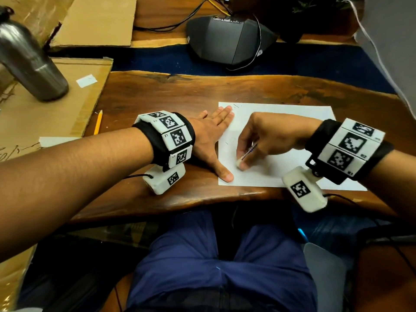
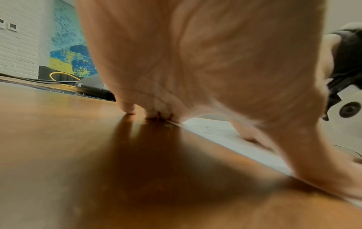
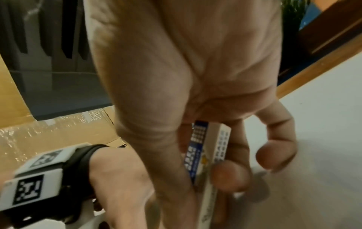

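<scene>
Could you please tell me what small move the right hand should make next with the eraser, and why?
Probably a short rubbing stroke toward the faint pencil mark near it. The right hand pinches the eraser, its bare end down on the paper. The left hand presses flat on the sheet's left edge, so the paper should not slide.

Shiny wood, dull paper, hard metal.
The table (image 1: 180, 93) is smooth brown wood and it shines. The paper sheet (image 1: 292, 122) is white and dull. The eraser (image 1: 239, 162) is white, with a printed paper sleeve. The bottle (image 1: 29, 61) is grey brushed metal. The cardboard (image 1: 45, 113) is brown and dull. The speakerphone (image 1: 225, 41) is dark smooth plastic.
</scene>
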A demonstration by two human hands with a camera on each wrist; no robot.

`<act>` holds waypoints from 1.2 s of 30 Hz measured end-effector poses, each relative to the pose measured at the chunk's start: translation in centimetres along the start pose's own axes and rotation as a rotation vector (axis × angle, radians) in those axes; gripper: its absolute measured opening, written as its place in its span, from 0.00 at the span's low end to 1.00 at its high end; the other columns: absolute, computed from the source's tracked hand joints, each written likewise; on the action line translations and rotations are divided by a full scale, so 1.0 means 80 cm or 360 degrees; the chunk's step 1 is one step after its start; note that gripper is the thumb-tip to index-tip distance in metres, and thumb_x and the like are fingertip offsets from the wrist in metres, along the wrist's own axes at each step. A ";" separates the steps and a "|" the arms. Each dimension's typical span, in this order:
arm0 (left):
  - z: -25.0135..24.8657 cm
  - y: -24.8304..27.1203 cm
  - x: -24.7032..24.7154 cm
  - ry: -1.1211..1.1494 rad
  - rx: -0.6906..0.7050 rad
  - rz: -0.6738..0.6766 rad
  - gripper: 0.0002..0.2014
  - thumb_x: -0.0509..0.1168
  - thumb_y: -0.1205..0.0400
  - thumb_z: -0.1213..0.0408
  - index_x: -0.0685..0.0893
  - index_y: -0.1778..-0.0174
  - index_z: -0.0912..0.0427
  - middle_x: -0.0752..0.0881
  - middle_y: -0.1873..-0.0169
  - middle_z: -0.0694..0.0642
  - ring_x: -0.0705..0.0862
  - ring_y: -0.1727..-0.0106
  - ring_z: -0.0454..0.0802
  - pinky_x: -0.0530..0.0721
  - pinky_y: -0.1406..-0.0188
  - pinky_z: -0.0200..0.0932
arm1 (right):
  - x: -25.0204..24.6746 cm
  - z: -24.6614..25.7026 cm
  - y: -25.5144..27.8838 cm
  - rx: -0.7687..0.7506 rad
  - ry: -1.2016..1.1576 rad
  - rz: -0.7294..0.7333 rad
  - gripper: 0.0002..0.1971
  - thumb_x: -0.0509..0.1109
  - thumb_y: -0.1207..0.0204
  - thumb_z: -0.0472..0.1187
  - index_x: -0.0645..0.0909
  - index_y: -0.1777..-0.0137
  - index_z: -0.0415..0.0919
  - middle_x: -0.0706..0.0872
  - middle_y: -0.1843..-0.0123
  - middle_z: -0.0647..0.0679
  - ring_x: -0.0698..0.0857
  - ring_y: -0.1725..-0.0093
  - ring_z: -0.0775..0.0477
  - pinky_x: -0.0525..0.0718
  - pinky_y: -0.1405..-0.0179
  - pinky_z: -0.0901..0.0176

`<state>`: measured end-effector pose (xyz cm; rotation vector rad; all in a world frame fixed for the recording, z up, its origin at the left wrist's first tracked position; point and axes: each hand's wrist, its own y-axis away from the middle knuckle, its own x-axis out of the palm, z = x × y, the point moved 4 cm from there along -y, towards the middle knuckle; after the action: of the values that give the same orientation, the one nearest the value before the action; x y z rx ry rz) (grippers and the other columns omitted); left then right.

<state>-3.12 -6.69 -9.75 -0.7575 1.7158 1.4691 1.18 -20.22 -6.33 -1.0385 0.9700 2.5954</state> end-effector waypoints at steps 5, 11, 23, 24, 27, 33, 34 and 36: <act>-0.001 0.000 0.000 -0.0011 -0.0005 0.0008 0.79 0.67 0.46 0.18 0.23 0.19 0.59 0.23 0.18 0.54 0.26 0.17 0.49 0.36 0.15 0.59 | -0.036 -0.007 -0.022 0.0037 0.0127 -0.0610 0.11 0.87 0.36 0.47 0.95 0.55 0.46 0.94 0.60 0.53 0.88 0.61 0.58 0.81 0.67 0.78; -0.001 0.001 -0.001 -0.0015 -0.0004 0.0008 0.79 0.68 0.45 0.18 0.23 0.18 0.59 0.23 0.18 0.54 0.26 0.17 0.49 0.35 0.15 0.59 | -0.012 -0.002 0.000 0.0011 0.0151 -0.0514 0.08 0.86 0.33 0.49 0.93 0.57 0.49 0.91 0.64 0.58 0.85 0.64 0.61 0.74 0.72 0.79; -0.002 0.002 -0.003 -0.0025 -0.0010 0.0011 0.79 0.68 0.45 0.18 0.23 0.18 0.59 0.23 0.18 0.55 0.26 0.17 0.49 0.35 0.15 0.60 | -0.031 0.002 -0.015 -0.0023 0.0249 -0.0741 0.11 0.86 0.33 0.48 0.95 0.54 0.45 0.94 0.58 0.51 0.88 0.57 0.53 0.77 0.61 0.70; -0.002 0.002 -0.002 -0.0015 -0.0005 0.0010 0.79 0.68 0.45 0.18 0.23 0.18 0.59 0.23 0.18 0.55 0.26 0.17 0.49 0.35 0.16 0.59 | -0.019 0.005 -0.009 -0.0040 0.0263 -0.0590 0.10 0.86 0.33 0.49 0.95 0.56 0.47 0.93 0.60 0.53 0.88 0.59 0.54 0.77 0.63 0.73; -0.001 0.002 0.000 0.0005 0.0004 -0.0003 0.79 0.68 0.45 0.19 0.24 0.18 0.60 0.23 0.18 0.55 0.27 0.16 0.49 0.35 0.15 0.58 | 0.008 0.010 0.000 -0.0007 0.0242 -0.0129 0.10 0.87 0.35 0.51 0.94 0.57 0.50 0.93 0.63 0.57 0.88 0.63 0.59 0.80 0.65 0.73; -0.002 0.003 -0.001 -0.0010 -0.0008 0.0004 0.79 0.67 0.46 0.18 0.23 0.18 0.59 0.23 0.18 0.54 0.27 0.17 0.48 0.36 0.15 0.59 | -0.043 -0.005 -0.022 0.0036 0.0145 -0.0801 0.11 0.87 0.35 0.47 0.95 0.55 0.45 0.94 0.58 0.52 0.86 0.60 0.58 0.74 0.69 0.79; -0.001 0.002 -0.001 -0.0014 -0.0007 0.0001 0.79 0.67 0.46 0.18 0.23 0.18 0.59 0.23 0.18 0.54 0.27 0.17 0.48 0.36 0.15 0.59 | -0.043 -0.006 -0.020 0.0024 0.0154 -0.0848 0.11 0.87 0.34 0.47 0.95 0.55 0.44 0.93 0.58 0.52 0.86 0.60 0.58 0.73 0.70 0.79; -0.001 0.002 -0.001 -0.0010 -0.0005 -0.0008 0.79 0.67 0.46 0.18 0.24 0.18 0.59 0.23 0.18 0.54 0.27 0.16 0.49 0.36 0.15 0.59 | -0.028 0.000 -0.010 -0.0016 0.0224 -0.0734 0.10 0.86 0.33 0.48 0.94 0.55 0.46 0.92 0.59 0.54 0.86 0.60 0.58 0.72 0.69 0.78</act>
<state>-3.23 -6.72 -9.56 -0.7571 1.7062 1.4696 3.14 -19.40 -5.23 -1.2853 0.6470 2.1758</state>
